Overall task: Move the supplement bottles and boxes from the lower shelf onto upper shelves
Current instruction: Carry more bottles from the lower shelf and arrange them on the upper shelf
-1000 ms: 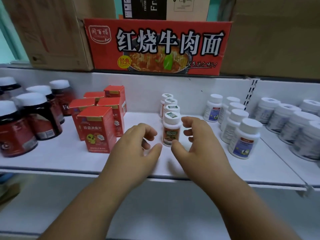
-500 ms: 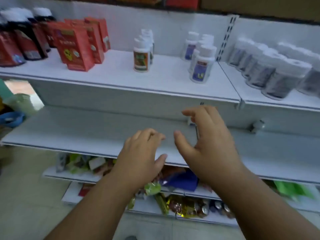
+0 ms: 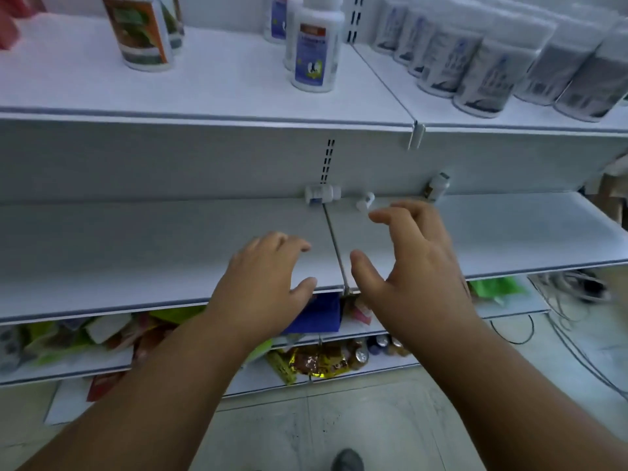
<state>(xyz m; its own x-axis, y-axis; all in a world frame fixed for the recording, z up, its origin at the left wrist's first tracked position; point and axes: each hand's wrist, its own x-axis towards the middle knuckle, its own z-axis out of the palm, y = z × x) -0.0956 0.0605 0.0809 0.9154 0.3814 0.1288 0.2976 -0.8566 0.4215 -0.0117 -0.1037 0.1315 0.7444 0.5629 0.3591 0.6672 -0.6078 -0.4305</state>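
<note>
Down from the upper shelf (image 3: 204,107), both empty: left hand (image 3: 268,287) and right hand (image 3: 418,266) loosely spread, reaching 3 fallen bottles (image 3: 321,193) at the lower shelf (image 3: 136,253) back edge.

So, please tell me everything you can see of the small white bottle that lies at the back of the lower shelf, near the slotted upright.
The small white bottle lies on its side at the back of the lower shelf, against the back panel, just below the slotted upright. It looks like white plastic, with a label too blurred to read. It sits where two shelf boards meet. Neither of the hands touches it; the right hand hovers nearer, its fingers spread.
</note>
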